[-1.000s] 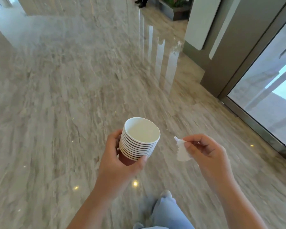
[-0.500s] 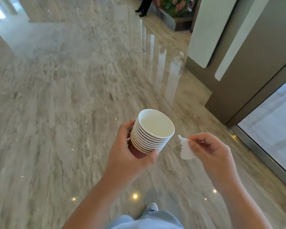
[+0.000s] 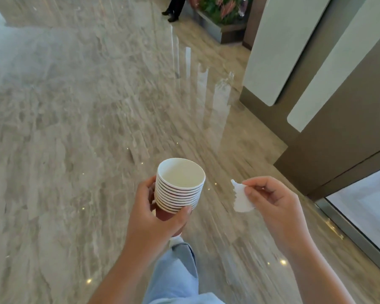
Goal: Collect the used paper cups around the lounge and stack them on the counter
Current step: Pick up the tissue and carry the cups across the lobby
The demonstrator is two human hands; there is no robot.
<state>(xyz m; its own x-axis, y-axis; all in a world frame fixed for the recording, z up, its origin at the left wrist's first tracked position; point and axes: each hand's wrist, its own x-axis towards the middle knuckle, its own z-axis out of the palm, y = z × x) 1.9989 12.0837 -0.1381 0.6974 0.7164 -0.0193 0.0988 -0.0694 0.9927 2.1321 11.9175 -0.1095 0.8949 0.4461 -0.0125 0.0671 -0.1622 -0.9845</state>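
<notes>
A stack of several nested paper cups (image 3: 180, 185), white inside with a red outer wall, is gripped around its lower part by my left hand (image 3: 156, 218). The stack is upright and the top cup looks empty. To its right, my right hand (image 3: 272, 202) pinches a small torn scrap of white paper (image 3: 240, 197) between thumb and fingers. Both hands are held in front of me over the polished marble floor. No counter is in view.
Glossy marble floor (image 3: 86, 117) stretches ahead and left. A brown wall with white panels (image 3: 312, 80) and a glass door (image 3: 364, 216) run along the right. A planter with flowers (image 3: 222, 16) and a person's legs (image 3: 173, 9) are far ahead. My light-blue trouser leg (image 3: 176, 270) is below.
I have walked forward: the wall panels and planter are nearer. Both hands keep their hold, the cup stack tilting slightly.
</notes>
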